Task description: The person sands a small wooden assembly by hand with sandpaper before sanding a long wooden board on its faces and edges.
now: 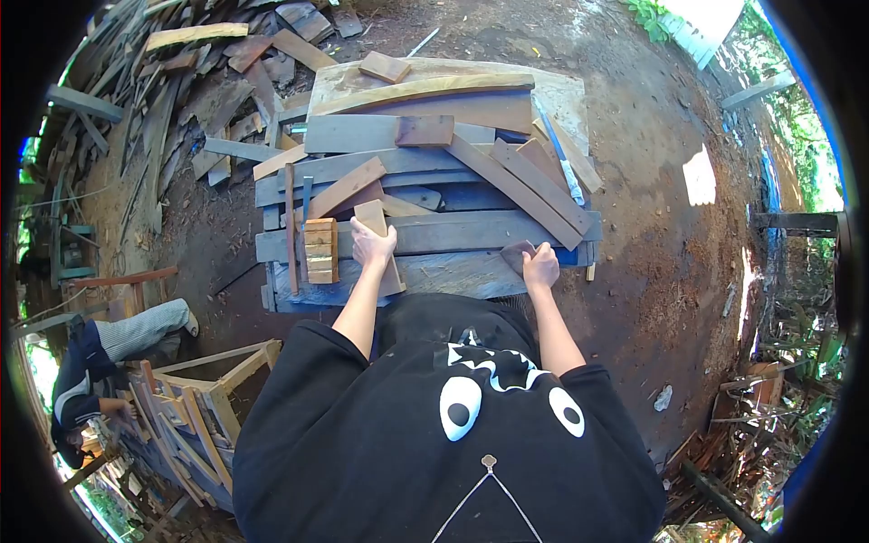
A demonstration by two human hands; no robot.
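My left hand [373, 244] is closed around a short light-brown wooden board [392, 279], which lies slanted across the near planks of the workbench [471, 233]. In my right hand [541, 265] is a thin, dark brown sheet [516, 253] that looks like sandpaper; its far edge rests over the bench. Left of my left hand stands a stack of small wooden blocks [321, 252]. Two long brown boards [534, 195] lie diagonally just beyond my right hand.
A reddish-brown block [424, 131] and a long pale board [421, 91] lie farther back on the bench. A blue-and-white tool [569, 181] lies on the right. Scrap wood [172, 109] is heaped at the far left. Another person [90, 380] works beside a wooden frame [195, 425].
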